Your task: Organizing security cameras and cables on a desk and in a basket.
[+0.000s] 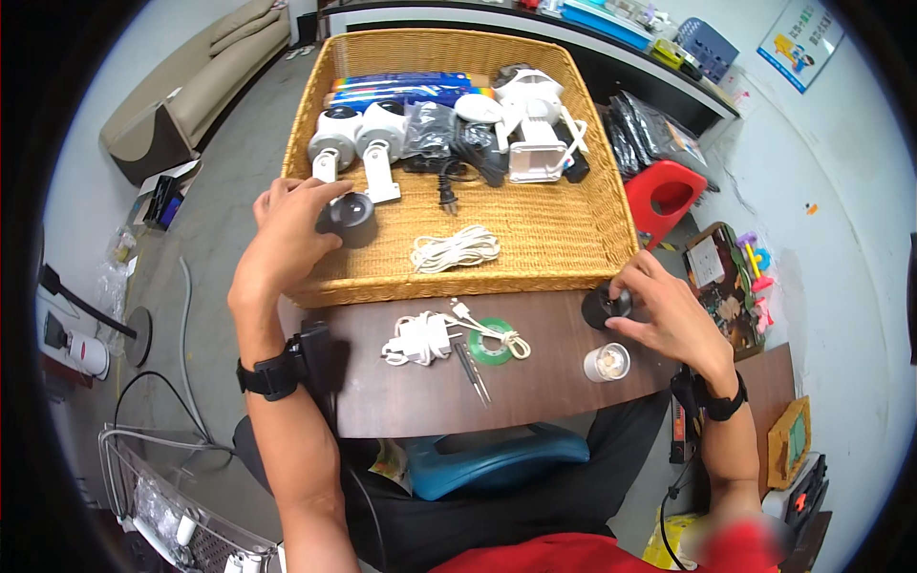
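Note:
Inside the near left part of the wicker basket [544,239], my left hand [289,226] has its thumb and fingers closed about the side of a black round cup-like piece [355,222]. My right hand [659,306], just outside the basket's near right corner, pinches at the top of another short black cylinder [596,307] on the table. A small white round container [607,363] with pale bits in it is below that hand. White dome cameras [382,134] on brackets lie beyond my left hand, beside a coil of white cord [455,250].
On the brown table [401,406] are a white adapter with cable [418,339], a green tape roll [490,341] and thin screwdrivers [471,372]. Blue packs [411,94], black cables [478,153] and a white bracket [535,143] fill the basket's far side. A red stool [659,196] stands right.

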Available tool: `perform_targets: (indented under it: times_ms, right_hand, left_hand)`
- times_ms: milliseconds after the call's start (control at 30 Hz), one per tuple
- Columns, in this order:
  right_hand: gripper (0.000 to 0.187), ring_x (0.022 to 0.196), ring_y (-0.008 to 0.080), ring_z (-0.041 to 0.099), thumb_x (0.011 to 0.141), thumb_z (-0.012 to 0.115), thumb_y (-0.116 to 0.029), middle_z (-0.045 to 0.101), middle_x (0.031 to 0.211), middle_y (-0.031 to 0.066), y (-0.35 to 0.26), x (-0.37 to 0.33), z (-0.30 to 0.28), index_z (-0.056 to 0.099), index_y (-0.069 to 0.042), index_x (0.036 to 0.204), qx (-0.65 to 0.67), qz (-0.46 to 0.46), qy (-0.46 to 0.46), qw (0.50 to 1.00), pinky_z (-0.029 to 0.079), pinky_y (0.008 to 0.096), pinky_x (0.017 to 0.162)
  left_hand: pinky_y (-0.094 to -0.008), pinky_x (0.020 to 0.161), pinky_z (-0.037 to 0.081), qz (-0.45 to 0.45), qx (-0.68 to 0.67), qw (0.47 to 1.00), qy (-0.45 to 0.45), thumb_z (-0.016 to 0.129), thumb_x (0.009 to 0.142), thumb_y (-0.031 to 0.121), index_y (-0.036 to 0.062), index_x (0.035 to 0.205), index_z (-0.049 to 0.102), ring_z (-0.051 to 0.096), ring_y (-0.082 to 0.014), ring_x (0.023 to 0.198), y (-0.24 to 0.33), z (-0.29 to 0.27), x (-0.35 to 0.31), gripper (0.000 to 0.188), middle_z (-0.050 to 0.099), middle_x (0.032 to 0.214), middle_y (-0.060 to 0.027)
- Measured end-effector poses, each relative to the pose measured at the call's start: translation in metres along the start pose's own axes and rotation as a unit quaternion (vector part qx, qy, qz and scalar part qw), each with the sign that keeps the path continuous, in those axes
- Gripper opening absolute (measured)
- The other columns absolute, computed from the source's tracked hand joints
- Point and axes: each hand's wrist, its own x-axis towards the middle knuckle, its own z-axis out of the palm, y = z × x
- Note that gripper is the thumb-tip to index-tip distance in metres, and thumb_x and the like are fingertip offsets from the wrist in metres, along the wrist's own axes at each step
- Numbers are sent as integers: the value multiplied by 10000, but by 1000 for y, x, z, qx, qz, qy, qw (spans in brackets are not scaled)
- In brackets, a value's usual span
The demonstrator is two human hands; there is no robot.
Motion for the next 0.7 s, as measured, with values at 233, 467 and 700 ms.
perform_targets:
  times_ms: [233,467,700]
  right_hand:
    - [584,950,347,652,723,822,-85,562,1129,134,-1,-3,-22,569,-54,1248,33,11,24,999,533,405,831]
    - [727,1032,319,654,719,790,-77,614,1188,130,-46,42,-44,582,-62,1415,61,-32,23,997,538,408,878]
    - [707,1033,313,655,729,799,-90,619,1190,128,-142,160,-14,590,-60,1404,63,-64,25,996,539,405,884]
  left_hand:
    - [-486,1190,292,19,-63,996,60,803,814,37,120,1343,720,493,-322,1339,-4,-2,-5,542,685,1353,-72]
    - [-455,1114,345,-59,80,981,165,589,1051,163,108,1288,744,570,-294,1203,15,13,7,288,748,1191,-65]
    - [-435,1048,444,-82,55,972,214,494,1074,118,80,1295,729,662,-328,1144,13,6,9,325,779,1145,-137]
